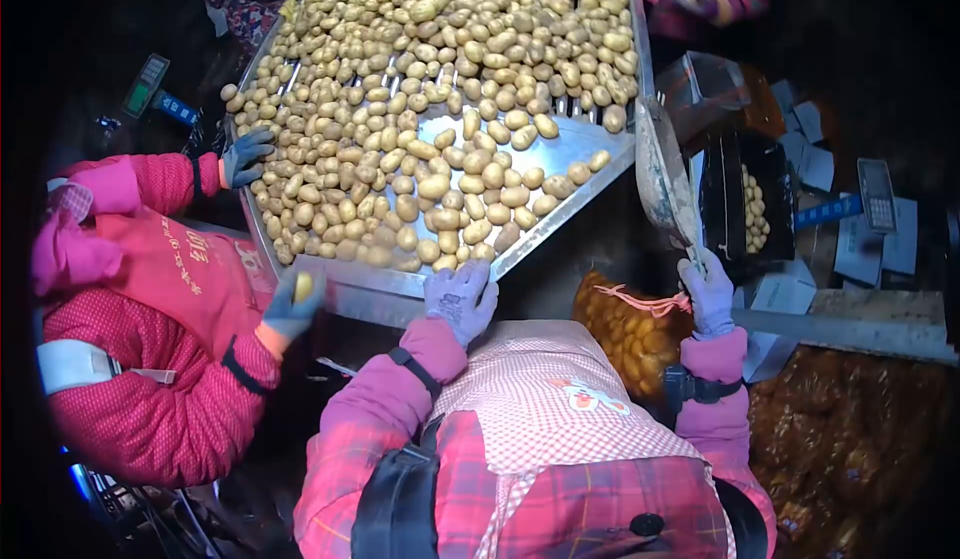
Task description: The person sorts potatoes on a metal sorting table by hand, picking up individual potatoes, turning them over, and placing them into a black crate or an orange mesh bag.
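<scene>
My left hand [461, 302], in a pale purple glove, rests on the front metal edge of the sorting table [545, 244]. Its thumb is apart from the fingers, and potatoes [472, 204] lie just beyond the fingertips. My right hand [708, 292], gloved alike, is closed around the lower end of a long, worn metal scoop-like piece [664, 171] beside the table's right edge. Below and left of this hand stands an orange net bag of potatoes [632, 344] with a pink drawstring [645, 302] at its mouth.
At left a co-worker in a red apron [190, 274] holds a potato [303, 286]; their other hand [246, 159] touches the table edge. Two more people stand at the far side. At right are a black crate [745, 194] with potatoes, scales [876, 196], cartons and filled net bags [850, 449].
</scene>
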`<state>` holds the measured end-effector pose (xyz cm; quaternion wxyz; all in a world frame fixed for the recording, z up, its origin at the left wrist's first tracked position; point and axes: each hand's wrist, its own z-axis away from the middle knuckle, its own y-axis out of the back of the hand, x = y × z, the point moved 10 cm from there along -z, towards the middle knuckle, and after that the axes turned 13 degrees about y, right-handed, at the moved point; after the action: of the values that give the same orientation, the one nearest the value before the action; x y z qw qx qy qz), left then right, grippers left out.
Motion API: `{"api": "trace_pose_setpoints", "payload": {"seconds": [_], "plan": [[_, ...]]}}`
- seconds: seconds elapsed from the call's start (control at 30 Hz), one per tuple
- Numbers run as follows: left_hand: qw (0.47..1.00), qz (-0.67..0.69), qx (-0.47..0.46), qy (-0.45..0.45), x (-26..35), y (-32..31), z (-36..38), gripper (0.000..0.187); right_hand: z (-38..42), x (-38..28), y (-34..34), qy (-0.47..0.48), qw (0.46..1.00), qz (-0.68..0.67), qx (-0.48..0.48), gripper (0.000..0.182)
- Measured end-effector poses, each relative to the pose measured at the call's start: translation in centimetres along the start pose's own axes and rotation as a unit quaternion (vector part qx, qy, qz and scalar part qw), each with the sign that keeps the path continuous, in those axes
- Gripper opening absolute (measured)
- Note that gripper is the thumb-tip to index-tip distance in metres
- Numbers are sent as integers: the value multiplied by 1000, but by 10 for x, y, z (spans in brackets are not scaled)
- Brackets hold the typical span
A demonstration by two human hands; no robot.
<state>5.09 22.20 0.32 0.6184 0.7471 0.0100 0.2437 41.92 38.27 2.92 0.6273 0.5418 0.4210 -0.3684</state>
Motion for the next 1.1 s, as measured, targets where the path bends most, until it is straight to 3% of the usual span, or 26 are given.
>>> {"api": "trace_pose_setpoints", "payload": {"seconds": [0.1,0.17,0.2,0.37,0.43,0.5,0.57,0.63,0.67,0.77,0.83,0.9,0.97,1.03,1.1], "plan": [[999,17,-48,15,-6,-4,-7,33,-40,-22,-20,6,999,34,-40,45],[999,34,-6,31,-13,3,-10,27,-81,-46,-33,140,979,138,-54,47],[998,46,-14,36,-17,-1,-12,25,-98,-52,-40,147,976,149,-52,49],[991,89,18,94,-29,-1,-26,18,-194,-84,-94,197,969,111,-95,50],[982,129,-22,136,-32,-4,-36,17,-245,-92,-116,224,957,130,-127,51],[968,93,171,156,-29,47,-47,21,-289,-117,-139,276,940,158,-122,54],[965,57,164,197,-33,40,-66,29,-357,-124,-165,341,900,239,-130,58],[956,-5,144,256,-45,25,-80,46,-405,-155,-198,317,891,290,-149,63],[952,1,91,293,-54,3,-78,57,-435,-160,-216,330,892,274,-140,62],[947,-20,97,305,-57,-3,-78,64,-554,-169,-273,344,872,331,-110,58],[937,-18,61,343,-62,-5,-77,66,-554,-225,-298,348,875,324,-90,56],[946,-48,72,312,-57,-1,-84,65,-498,-301,-323,443,796,409,-46,63],[936,-55,35,346,-67,-15,-80,66,-480,-307,-397,612,718,319,-91,63],[936,-54,46,345,-66,-12,-79,67,-429,-298,-463,663,668,288,-178,66],[932,-60,17,358,-68,-9,-87,67,-416,-275,-527,638,646,317,-273,70]]}}
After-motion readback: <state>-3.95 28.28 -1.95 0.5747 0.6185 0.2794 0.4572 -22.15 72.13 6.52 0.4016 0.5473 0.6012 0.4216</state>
